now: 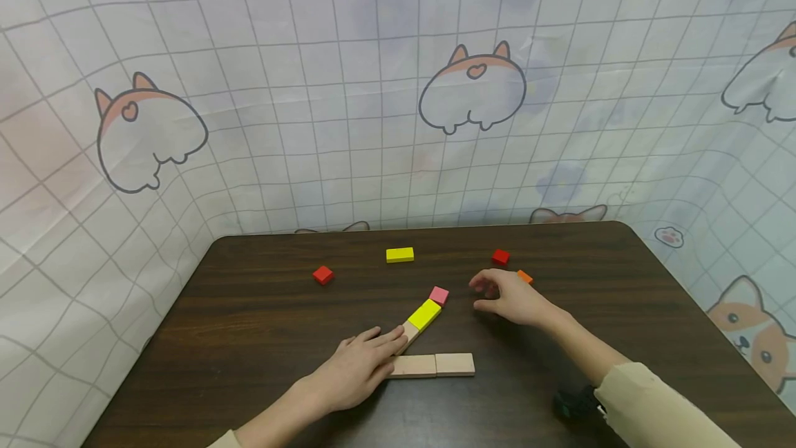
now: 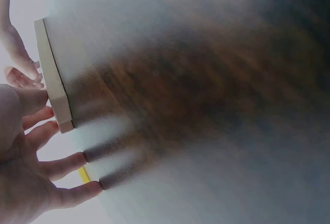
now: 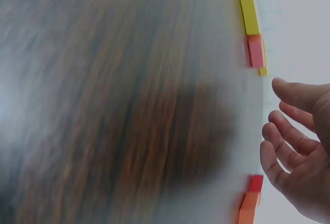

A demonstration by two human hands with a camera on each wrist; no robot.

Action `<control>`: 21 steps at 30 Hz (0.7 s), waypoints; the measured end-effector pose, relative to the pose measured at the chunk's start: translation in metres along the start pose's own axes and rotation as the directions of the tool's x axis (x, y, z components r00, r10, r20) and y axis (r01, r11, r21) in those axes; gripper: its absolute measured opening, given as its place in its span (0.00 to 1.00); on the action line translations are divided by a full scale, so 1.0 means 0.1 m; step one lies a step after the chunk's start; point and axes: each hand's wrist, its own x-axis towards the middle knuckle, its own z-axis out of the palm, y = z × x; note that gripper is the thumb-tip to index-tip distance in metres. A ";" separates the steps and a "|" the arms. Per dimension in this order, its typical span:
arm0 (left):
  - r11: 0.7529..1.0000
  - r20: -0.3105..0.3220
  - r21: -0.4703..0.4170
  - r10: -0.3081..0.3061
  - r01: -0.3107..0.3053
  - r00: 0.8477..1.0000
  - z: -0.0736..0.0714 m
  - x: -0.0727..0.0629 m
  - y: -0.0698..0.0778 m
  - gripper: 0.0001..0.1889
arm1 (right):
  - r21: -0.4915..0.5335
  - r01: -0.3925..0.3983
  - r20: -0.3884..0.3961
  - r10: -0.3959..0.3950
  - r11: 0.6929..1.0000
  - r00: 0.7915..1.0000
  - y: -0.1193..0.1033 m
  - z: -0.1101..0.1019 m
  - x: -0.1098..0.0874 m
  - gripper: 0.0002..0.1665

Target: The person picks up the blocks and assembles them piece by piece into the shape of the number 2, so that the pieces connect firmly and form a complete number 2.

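My left hand (image 1: 363,368), fingers spread, rests at the lower end of a slanted row of blocks. The row runs from a plain wooden block (image 1: 407,337), partly hidden by the fingers, through a yellow block (image 1: 425,315) to a pink block (image 1: 439,295). Two plain wooden blocks lie end to end in a level row, the left one (image 1: 413,366) partly behind my left thumb and the right one (image 1: 455,364) in full view. To the right of the pink block hovers my right hand (image 1: 513,298), fingers loosely bent with nothing between them. An orange block (image 1: 525,276) peeks out behind it.
Farther back on the dark wooden table (image 1: 249,337) lie a red block (image 1: 323,275) at left, another yellow block (image 1: 400,255) and a second red block (image 1: 500,256) at right. A dark object (image 1: 575,403) sits by the right sleeve. A patterned cloth (image 1: 348,123) hangs behind the table.
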 end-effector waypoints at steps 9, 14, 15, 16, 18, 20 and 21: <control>1.000 0.004 0.000 0.003 -0.003 1.000 0.00 0.00 0.00 0.26 | 0.024 -0.024 -0.050 0.025 0.999 0.998 0.15 -0.20 -0.14 0.20; 1.000 0.005 -0.004 0.002 -0.002 1.000 0.00 0.00 0.00 0.26 | 0.040 -0.047 -0.084 0.050 0.998 0.995 0.24 -0.32 -0.21 0.20; 1.000 0.006 -0.005 0.002 -0.002 1.000 -0.01 0.00 0.01 0.26 | 0.039 -0.054 -0.091 0.058 0.998 0.994 0.26 -0.34 -0.22 0.20; 1.000 0.006 -0.006 0.002 -0.002 1.000 -0.01 0.00 0.01 0.26 | 0.038 -0.061 -0.096 0.065 0.997 0.993 0.28 -0.36 -0.23 0.20; 1.000 0.007 -0.007 0.002 -0.002 1.000 -0.01 0.00 0.01 0.26 | 0.034 -0.074 -0.108 0.077 0.997 0.991 0.31 -0.41 -0.25 0.20; 1.000 0.008 -0.009 0.001 -0.001 1.000 -0.01 0.00 0.01 0.26 | 0.028 -0.083 -0.120 0.085 0.996 0.989 0.34 -0.44 -0.28 0.20; 1.000 0.009 -0.009 0.000 0.000 1.000 -0.01 0.00 0.01 0.26 | 0.024 -0.086 -0.127 0.088 0.996 0.988 0.36 -0.45 -0.29 0.20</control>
